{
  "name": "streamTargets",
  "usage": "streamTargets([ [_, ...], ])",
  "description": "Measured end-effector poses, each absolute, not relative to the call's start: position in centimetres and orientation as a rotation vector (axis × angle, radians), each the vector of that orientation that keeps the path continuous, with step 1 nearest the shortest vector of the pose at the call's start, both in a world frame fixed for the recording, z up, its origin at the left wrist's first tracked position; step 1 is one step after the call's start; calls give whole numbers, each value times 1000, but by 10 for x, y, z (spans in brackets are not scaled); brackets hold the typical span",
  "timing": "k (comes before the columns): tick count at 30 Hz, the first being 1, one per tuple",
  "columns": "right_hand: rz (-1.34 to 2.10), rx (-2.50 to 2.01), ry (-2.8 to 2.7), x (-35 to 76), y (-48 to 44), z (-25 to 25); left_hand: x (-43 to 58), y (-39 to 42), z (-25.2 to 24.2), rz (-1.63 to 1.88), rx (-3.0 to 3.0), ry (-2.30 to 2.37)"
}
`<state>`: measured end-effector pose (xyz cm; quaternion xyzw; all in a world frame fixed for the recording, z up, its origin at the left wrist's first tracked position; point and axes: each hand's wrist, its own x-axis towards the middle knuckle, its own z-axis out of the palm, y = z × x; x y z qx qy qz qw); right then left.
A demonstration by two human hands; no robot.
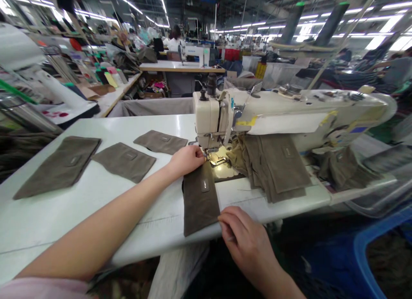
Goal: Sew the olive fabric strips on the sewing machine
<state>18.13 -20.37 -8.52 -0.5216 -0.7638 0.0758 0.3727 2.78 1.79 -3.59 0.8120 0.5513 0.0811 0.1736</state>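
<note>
A brown fabric piece (201,204) with a small label lies under the sewing machine (209,118), by its presser foot. My left hand (188,159) is closed on the far end of this piece, fingertips close to the needle area. At the near right corner, my right hand (243,232) pinches the fabric's edge between thumb and finger. To the right of the needle plate (225,168), a stack of similar brown pieces (283,166) lies partly bunched under the machine arm. The needle itself is too small to make out.
Three labelled brown pieces lie on the left of the white table, one being a folded piece (61,166). More brown fabric (344,168) sits at the right end. A blue bin (363,247) stands low at right. Thread cones (292,24) rise behind the machine.
</note>
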Motion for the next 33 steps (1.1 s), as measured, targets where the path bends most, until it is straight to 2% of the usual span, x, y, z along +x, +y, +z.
streamTargets([
  [33,194,-1446,-2069,183,-197,-70,28,24,-34,219,2288,1593],
])
